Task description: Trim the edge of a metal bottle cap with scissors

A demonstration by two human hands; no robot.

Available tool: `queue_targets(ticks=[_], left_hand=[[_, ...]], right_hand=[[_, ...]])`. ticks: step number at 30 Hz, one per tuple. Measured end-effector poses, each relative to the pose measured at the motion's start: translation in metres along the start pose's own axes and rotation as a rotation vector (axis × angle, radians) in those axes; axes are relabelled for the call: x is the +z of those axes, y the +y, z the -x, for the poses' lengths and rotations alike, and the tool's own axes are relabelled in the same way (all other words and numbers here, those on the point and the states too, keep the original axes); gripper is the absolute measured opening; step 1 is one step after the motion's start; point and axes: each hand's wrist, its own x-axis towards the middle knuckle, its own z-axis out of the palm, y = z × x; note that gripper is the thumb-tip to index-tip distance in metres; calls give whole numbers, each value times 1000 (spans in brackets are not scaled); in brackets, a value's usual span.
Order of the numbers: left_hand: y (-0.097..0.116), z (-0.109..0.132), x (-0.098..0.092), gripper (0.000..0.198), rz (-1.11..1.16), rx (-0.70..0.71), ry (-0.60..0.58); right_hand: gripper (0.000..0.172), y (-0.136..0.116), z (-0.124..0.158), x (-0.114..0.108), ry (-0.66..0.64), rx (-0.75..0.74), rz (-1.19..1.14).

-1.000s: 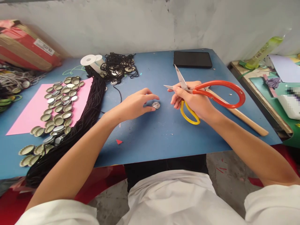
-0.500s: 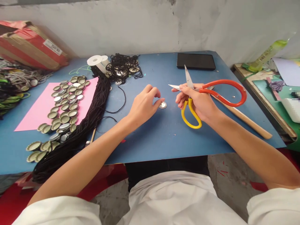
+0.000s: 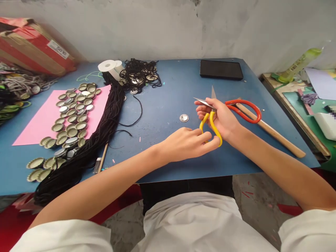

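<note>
The right hand [image 3: 223, 120] grips the scissors [image 3: 228, 108], blades parted, just right of the bottle cap [image 3: 184, 118] lying on the blue counter [image 3: 168, 154]; the left hand [image 3: 187, 143] pinches their yellow handle [image 3: 211, 127], nearer than the cap

wall [image 3: 162, 24]: grey plaster | table [image 3: 170, 80]: blue | floor [image 3: 252, 196]: concrete
</note>
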Motion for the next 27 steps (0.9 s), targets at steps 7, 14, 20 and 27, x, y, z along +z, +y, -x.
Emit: queue_targets(ticks=[7,14,20,27], left_hand=[[-37,-11,-57,31,48,-398,88],[-110,-44,-70,32,168,-542,15],[-126,-56,-72,33,287,-486,-21],[-108,-57,-62,58,453,-587,28]], right_hand=[[80,6,6,-3,-399,156,263],[50,-6,12,-16,-137,-727,801],[28,3,-33,-30,-164,-1082,1273],[22,8,-45,-20,-88,-915,1297]])
